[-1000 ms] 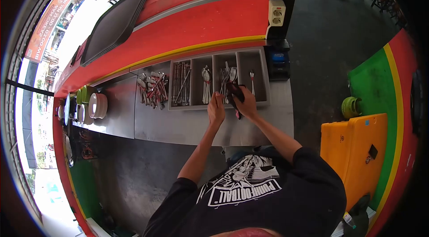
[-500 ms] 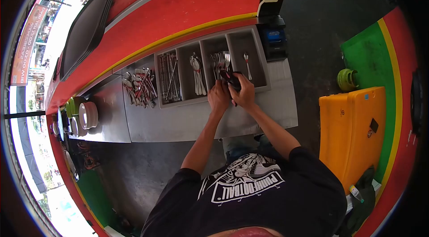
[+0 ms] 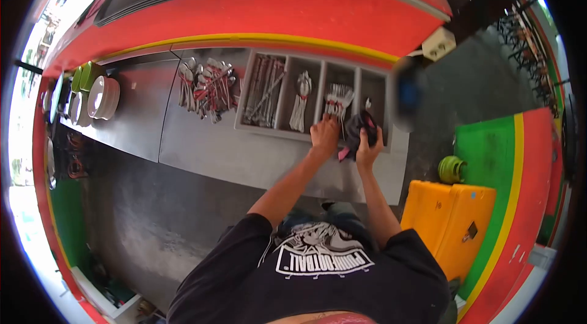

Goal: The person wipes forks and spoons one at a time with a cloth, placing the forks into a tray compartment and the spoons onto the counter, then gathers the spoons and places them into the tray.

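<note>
A grey cutlery tray (image 3: 241,98) lies on a steel counter. My left hand (image 3: 325,134) is at the front of its fork compartment, fingers curled in by the handles of the forks (image 3: 339,96). What they pinch, if anything, is hidden. Just to the right, my right hand (image 3: 370,148) grips a bunched dark cloth (image 3: 354,131) with pink parts, above the tray's front right corner. Spoons (image 3: 304,85) fill the compartment left of the forks, and long thin metal utensils (image 3: 263,92) the leftmost one. A small spoon (image 3: 368,103) shows in the rightmost compartment.
A loose pile of mixed cutlery (image 3: 208,88) lies on the counter (image 3: 202,147) left of the tray. Stacked bowls (image 3: 104,98) stand at the far left. A red wall (image 3: 293,15) runs behind; an orange case (image 3: 443,220) and a green gas cylinder (image 3: 451,169) are at the right.
Both hands were together on the dark cloth; my left hand has come off it and moved left to the forks. The cloth is now in my right hand, and the view has turned.
</note>
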Demonstrator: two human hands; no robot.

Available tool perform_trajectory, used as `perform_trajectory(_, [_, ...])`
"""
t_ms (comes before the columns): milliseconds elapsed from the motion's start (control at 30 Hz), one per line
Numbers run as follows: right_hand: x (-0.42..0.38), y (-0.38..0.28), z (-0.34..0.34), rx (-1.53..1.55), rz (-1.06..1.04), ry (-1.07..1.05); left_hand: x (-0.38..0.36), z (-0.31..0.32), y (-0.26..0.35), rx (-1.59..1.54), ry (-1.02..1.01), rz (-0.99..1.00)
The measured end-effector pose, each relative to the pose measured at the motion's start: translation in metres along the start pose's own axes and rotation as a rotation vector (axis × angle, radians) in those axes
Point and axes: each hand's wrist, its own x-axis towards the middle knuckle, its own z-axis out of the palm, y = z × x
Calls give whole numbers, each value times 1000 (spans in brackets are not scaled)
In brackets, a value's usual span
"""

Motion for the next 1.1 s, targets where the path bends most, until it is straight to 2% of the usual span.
perform_trajectory(67, [-4,-10,15,26,35,23,-5,-16,-6,-224,26,10])
perform_trajectory(100, [-13,-7,22,35,74,20,-10,-20,-16,-410,153,54])
perform_trajectory(200, [-43,4,78,24,109,-61,-28,-64,-76,-884,159,-164])
perform_trajectory(233, [-56,-25,111,80,206,-11,-31,-77,-95,-863,237,-173])
perform_trajectory(300, [-64,-31,152,66,183,-134,-31,-99,-131,-820,382,-181])
perform_trajectory(333, [-69,-31,173,17,181,-156,-28,-108,-149,-838,396,-254])
perform_trajectory(400, [-78,2,211,-47,115,-71,-18,-126,-184,-876,432,-399])
perform_trajectory(433, [-84,-36,233,123,210,-179,-13,-133,-200,-829,440,-419])
perform_trajectory(467, [-88,-32,247,169,215,-220,-9,-141,-215,-779,447,-441])
perform_trajectory(533, [-102,-12,276,102,200,-94,-6,-142,-248,-619,419,-442])
perform_trajectory(600, [-112,-45,292,39,0,-318,-3,-108,-285,-405,346,-384])
perform_trajectory(633, [-111,-38,296,-31,-84,-398,-8,-108,-293,-314,290,-291])
perform_trajectory(767, [-108,-21,308,-216,-283,-609,-17,-114,-292,-164,41,-291])
perform_trajectory(867, [-109,-16,311,-297,-461,-670,-12,-80,-302,-296,134,-365])
perform_trajectory(1000, [-111,-20,315,-291,-374,-647,-10,-79,-302,-216,127,-328])
perform_trajectory(1100, [-111,-14,316,-306,-447,-632,-8,-87,-310,-255,45,-337])
